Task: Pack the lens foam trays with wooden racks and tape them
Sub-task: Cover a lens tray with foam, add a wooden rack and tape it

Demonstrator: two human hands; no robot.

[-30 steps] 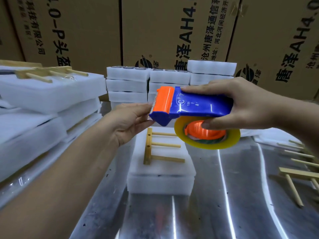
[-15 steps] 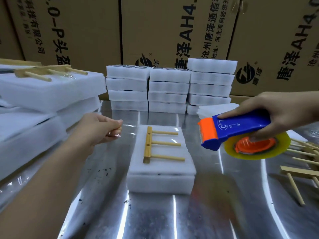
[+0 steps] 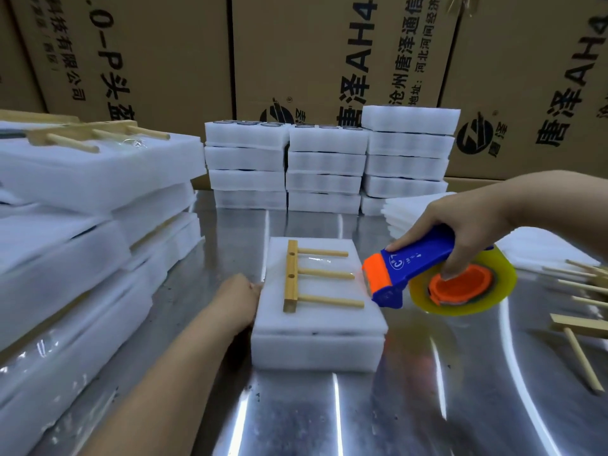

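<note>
Cardboard boxes (image 3: 329,60) with printed lettering close off the back, and white foam stacks (image 3: 325,166) stand before them on the shiny metal worktop (image 3: 296,406). At far left we see wrapped foam piles (image 3: 82,199) with a rack on top. Our left hand (image 3: 235,297) rests against the left side of the two stacked foam trays (image 3: 316,347) mid-worktop; we cannot tell how its hidden fingers lie. A wooden rack (image 3: 291,278) lies on these trays, pegs pointing right. Our right hand (image 3: 460,232) grips the blue tape dispenser (image 3: 411,271), its orange nose at the top tray's right edge. Loose racks (image 3: 579,291) lie far right.
</note>
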